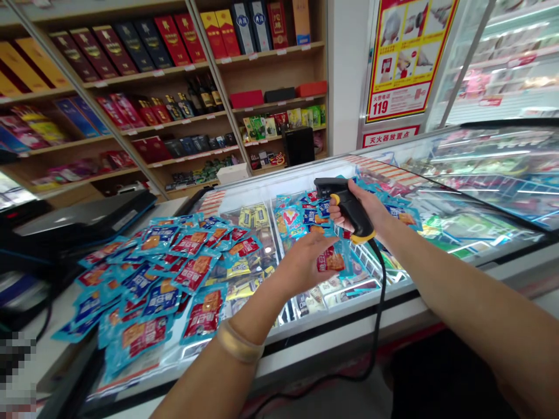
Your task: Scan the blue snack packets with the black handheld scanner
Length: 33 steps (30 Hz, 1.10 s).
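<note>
The right hand [356, 203] is wrapping its fingers around a black corded barcode scanner [345, 206], holding it raised above the freezer. The left hand's [301, 262] fingers are lying against a snack packet [331, 259], grip unclear. More packets [148, 279] are lying heaped on the chest freezer's glass lid [480, 198].

Head cam looks fwd & down from person's head, close above left hand [303, 265], right hand [356, 206] & shop freezer [474, 203].

Barcode scanner [347, 208] black, yellow trim; snack packets [194, 273] blue-edged, red or navy labels.
</note>
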### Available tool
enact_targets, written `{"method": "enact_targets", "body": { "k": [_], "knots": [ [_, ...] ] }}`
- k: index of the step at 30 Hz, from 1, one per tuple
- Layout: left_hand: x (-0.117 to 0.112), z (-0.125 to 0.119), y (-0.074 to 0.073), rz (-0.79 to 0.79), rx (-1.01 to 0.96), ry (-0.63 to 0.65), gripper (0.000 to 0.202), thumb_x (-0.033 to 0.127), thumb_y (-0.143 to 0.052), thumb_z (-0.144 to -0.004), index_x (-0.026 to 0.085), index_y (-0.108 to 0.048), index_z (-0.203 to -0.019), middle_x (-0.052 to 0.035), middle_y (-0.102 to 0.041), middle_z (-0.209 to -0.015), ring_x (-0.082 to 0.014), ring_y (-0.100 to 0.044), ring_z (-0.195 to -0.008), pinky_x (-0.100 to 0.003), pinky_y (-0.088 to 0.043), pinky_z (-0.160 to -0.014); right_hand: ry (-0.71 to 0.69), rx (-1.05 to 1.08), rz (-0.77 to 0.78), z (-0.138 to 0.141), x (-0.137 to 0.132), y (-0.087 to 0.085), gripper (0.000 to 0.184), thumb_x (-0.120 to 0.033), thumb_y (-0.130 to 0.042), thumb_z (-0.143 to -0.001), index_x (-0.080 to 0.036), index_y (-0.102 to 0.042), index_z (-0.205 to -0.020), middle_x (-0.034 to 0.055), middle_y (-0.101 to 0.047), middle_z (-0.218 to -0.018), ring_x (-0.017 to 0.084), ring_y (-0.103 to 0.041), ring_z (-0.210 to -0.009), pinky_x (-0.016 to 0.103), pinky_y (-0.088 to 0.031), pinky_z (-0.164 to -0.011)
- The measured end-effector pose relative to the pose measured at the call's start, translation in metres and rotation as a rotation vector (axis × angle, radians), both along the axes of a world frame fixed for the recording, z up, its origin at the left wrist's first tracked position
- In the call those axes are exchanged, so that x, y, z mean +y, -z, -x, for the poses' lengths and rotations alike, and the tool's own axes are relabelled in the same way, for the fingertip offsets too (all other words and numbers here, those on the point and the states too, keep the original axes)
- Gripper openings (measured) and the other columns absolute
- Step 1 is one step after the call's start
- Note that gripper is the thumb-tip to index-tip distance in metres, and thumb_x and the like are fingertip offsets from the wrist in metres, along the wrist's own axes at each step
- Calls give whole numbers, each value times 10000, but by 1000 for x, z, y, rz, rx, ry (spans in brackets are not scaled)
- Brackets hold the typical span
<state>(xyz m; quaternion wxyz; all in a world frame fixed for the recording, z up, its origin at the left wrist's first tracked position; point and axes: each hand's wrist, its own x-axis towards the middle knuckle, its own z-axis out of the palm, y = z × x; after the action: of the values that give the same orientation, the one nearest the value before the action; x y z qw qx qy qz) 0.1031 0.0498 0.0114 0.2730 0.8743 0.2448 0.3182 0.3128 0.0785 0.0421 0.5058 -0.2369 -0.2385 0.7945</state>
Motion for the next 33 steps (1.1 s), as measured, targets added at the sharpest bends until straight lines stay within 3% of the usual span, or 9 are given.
{"method": "enact_targets", "body": {
  "k": [3,5,7,9,13,17,22,28,33],
  "knots": [
    [2,1,-2,153,-141,-109,366,207,-770,-674,252,-723,-1033,-87,-652,-1017,-244,-606,-957,-364,-448,-929,8,-9,-6,0,-1,-1,491,-596,-309,-948,-172,-527,-828,39,-530,-632,132,-510,-536,230,-465,-473],
    [7,3,-2,275,-274,-257,272,191,-779,-664,224,-741,-931,-74,-669,-951,-224,-610,-927,-354,-441,-936,9,-2,-16,1,-1,-1,494,-602,-319,-938,-169,-530,-831,38,-529,-623,138,-505,-533,242,-471,-473],
    [14,6,-2,433,-458,-400,253,187,-803,-632,196,-738,-877,-64,-683,-926,-209,-616,-920,-329,-459,-906,2,3,-22,1,-1,0,506,-606,-314,-935,-163,-534,-827,45,-532,-627,144,-514,-543,247,-476,-481],
    [22,9,-2,635,-673,-455,278,185,-805,-632,176,-722,-897,-52,-693,-908,-178,-631,-860,-288,-494,-820,-15,-1,-21,2,-1,0,533,-616,-284,-936,-160,-535,-820,51,-532,-634,146,-516,-544,246,-474,-480],
    [31,19,-9,1039,-996,-421,233,198,-766,-697,157,-675,-908,-26,-675,-770,-100,-604,-607,-193,-492,-554,-58,-14,-24,6,-2,2,578,-628,-233,-936,-150,-537,-821,62,-531,-647,148,-515,-544,243,-467,-471],
    [33,26,-18,1311,-1089,-306,247,365,-713,-777,134,-639,-826,-26,-604,-665,-73,-541,-516,-145,-408,-410,-112,-9,-19,12,-3,4,589,-636,-221,-935,-145,-535,-844,63,-529,-649,145,-514,-558,233,-467,-480],
    [31,29,-19,1385,-1093,-173,118,192,-661,-808,114,-640,-894,-10,-574,-668,-46,-501,-515,-116,-375,-403,-164,-45,-14,20,-4,8,590,-635,-246,-934,-134,-545,-850,71,-540,-649,147,-518,-568,231,-476,-494],
    [26,28,-21,1471,-1066,-18,298,340,-702,-790,101,-644,-957,-21,-546,-699,-34,-441,-505,-86,-330,-358,-245,-61,-24,26,-6,13,543,-600,-305,-945,-129,-553,-832,81,-553,-656,148,-537,-592,221,-476,-513],
    [24,27,-23,1490,-1019,-33,234,291,-708,-777,107,-631,-898,-27,-541,-727,-37,-439,-521,-85,-330,-358,-255,-51,-30,26,-5,16,505,-587,-347,-940,-136,-548,-833,78,-554,-662,153,-536,-607,231,-486,-523]
  ]
}}
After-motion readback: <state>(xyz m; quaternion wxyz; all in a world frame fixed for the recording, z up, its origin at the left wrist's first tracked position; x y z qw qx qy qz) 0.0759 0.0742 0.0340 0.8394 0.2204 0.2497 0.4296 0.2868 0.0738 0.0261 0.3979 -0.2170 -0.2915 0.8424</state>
